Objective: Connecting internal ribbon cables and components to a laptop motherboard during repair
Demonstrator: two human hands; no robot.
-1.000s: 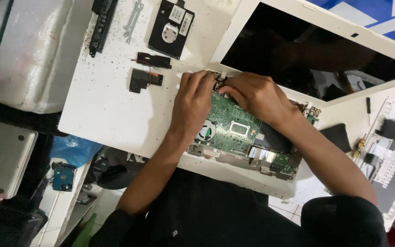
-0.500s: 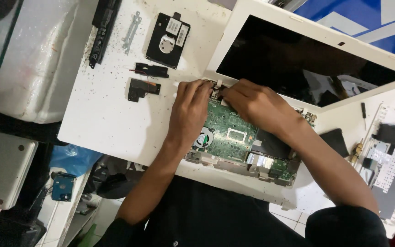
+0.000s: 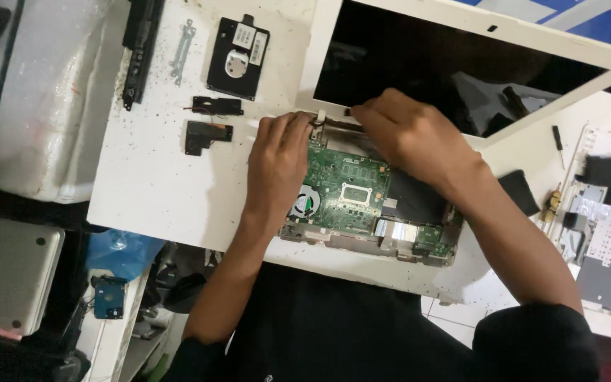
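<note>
**Both hands at the hinge of an opened white laptop**

At the centre of the frame the left hand (image 3: 277,166) and the right hand (image 3: 411,138) met at the hinge edge of a white laptop base (image 3: 362,244) lying open on the white table (image 3: 157,184). The exposed green circuit board (image 3: 344,191) with its small round fan (image 3: 304,204) lay just below both hands. The left fingers (image 3: 304,122) were curled in on a small pale part at the hinge; whether they truly gripped it could not be told. The right fingers (image 3: 362,112) were bent down against the dark strip beneath the white-framed black screen (image 3: 454,74), and what they held was hidden.

In the upper left lay a black rectangular hard drive (image 3: 237,56), a small metal bracket (image 3: 182,51) and two small black speaker modules (image 3: 210,120), well apart from the hands.

In my judgement, a hard pull at the hinge might tear a thin cable or crack the screen frame, and a slipping finger could scrape the bare board.
</note>
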